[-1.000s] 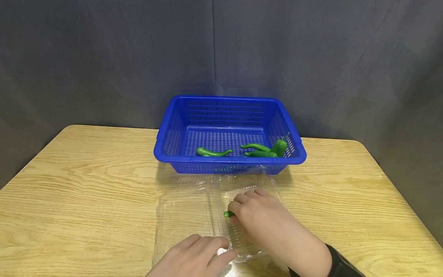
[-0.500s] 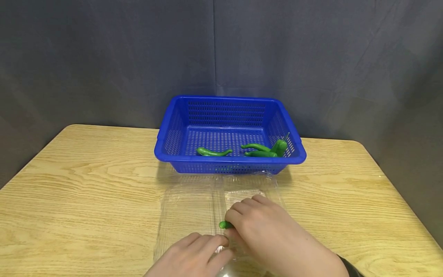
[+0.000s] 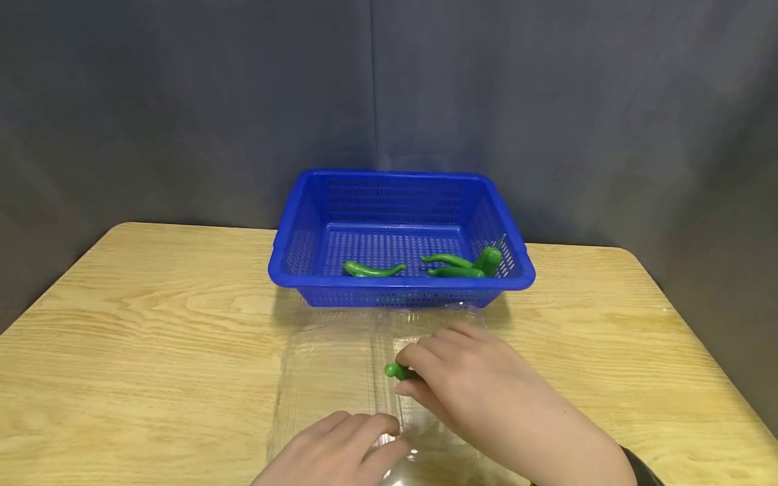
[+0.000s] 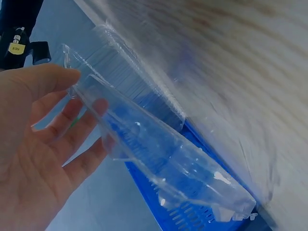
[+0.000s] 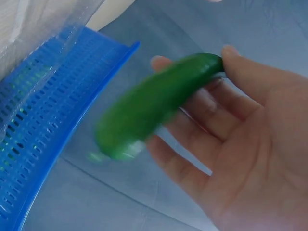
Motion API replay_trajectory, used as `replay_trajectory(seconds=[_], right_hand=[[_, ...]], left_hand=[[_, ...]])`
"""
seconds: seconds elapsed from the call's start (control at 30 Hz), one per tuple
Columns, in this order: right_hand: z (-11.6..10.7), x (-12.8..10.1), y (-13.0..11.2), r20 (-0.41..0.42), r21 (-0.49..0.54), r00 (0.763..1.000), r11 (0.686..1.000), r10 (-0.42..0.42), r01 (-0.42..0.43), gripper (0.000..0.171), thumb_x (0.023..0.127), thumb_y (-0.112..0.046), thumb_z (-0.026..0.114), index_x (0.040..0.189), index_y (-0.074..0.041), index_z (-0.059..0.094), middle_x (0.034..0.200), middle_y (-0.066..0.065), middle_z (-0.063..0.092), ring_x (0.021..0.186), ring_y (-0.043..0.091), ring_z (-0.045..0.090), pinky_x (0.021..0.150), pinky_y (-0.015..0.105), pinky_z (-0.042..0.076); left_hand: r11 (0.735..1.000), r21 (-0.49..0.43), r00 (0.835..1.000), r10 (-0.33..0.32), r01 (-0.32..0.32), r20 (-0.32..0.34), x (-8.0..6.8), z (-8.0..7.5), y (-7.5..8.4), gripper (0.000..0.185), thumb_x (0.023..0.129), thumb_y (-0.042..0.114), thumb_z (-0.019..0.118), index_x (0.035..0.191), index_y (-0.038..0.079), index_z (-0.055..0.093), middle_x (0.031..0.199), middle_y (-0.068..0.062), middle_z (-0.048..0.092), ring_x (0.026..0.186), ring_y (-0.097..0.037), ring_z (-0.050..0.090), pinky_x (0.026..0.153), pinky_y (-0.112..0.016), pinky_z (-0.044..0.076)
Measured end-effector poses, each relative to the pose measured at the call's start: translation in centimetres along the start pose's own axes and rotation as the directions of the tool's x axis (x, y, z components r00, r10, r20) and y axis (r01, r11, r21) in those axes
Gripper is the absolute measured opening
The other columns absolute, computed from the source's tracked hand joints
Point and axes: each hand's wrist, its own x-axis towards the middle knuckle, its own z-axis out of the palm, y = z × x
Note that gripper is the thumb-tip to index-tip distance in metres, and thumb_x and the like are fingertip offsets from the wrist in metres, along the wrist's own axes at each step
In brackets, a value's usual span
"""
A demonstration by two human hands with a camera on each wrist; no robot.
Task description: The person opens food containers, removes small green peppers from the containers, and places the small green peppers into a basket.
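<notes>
My right hand [image 3: 468,374] grips a green chili pepper [image 5: 159,103] between thumb and fingers, over the right half of an open clear plastic clamshell container [image 3: 328,364]. In the right wrist view the pepper lies along the fingers, its far end blurred. At the container's near edge, around the fold between its halves, my left hand [image 3: 337,452] pinches the plastic between thumb and fingertips. The left wrist view shows the thumb on one side of the thin clear wall and fingers on the other. Most of the container's right half is hidden behind the right hand.
Behind the container stands a blue perforated basket [image 3: 401,280] with several green peppers [image 3: 452,271] inside, mostly at its right. The wooden table [image 3: 152,351] has rounded far corners, and a grey cloth [image 3: 182,108] hangs behind it.
My right hand has dipped towards the near side with the pepper, then risen away again, still gripping it. The clamshell's right half has shifted slightly. My left hand has hardly moved.
</notes>
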Motion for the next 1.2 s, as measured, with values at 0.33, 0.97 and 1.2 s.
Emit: replay_trajectory(seconds=[0.33, 0.97, 1.2], right_hand=[[0.1, 1.2, 1.7, -0.119, -0.005, 0.989, 0.996, -0.086, 0.086, 0.018, 0.093, -0.031, 0.067, 0.097, -0.014, 0.066, 0.084, -0.008, 0.060, 0.075, 0.011, 0.059, 0.075, 0.027, 0.049], [1.3, 5.2, 7.9, -0.115, -0.004, 0.991, 0.998, 0.063, -0.064, 0.018, 0.089, -0.020, 0.075, 0.102, -0.008, 0.071, 0.090, 0.000, 0.068, 0.075, 0.017, 0.062, 0.070, 0.034, 0.050], [1.0, 5.7, 9.7, 0.052, -0.047, 0.978, 0.979, 0.202, -0.200, 0.019, 0.092, -0.020, 0.072, 0.107, -0.009, 0.073, 0.095, 0.002, 0.067, 0.069, 0.016, 0.062, 0.062, 0.033, 0.051]], left_hand=[[0.999, 0.052, 0.999, 0.016, -0.015, -0.034, -0.1, -0.2, -0.7, 0.043, 0.096, 0.053, 0.051, 0.115, 0.018, 0.064, 0.110, 0.005, 0.058, 0.094, -0.009, 0.061, 0.080, -0.024, 0.051], [0.997, 0.061, 0.994, 0.054, -0.048, -0.096, -0.6, 0.5, -0.9, 0.040, 0.105, 0.045, 0.034, 0.101, 0.019, 0.064, 0.100, 0.005, 0.059, 0.073, -0.007, 0.057, 0.068, -0.022, 0.047], [0.998, 0.052, 0.994, 0.046, -0.041, -0.099, -0.3, 0.5, -0.7, 0.043, 0.104, 0.050, 0.035, 0.103, 0.018, 0.065, 0.102, 0.005, 0.059, 0.073, -0.007, 0.057, 0.072, -0.021, 0.049]])
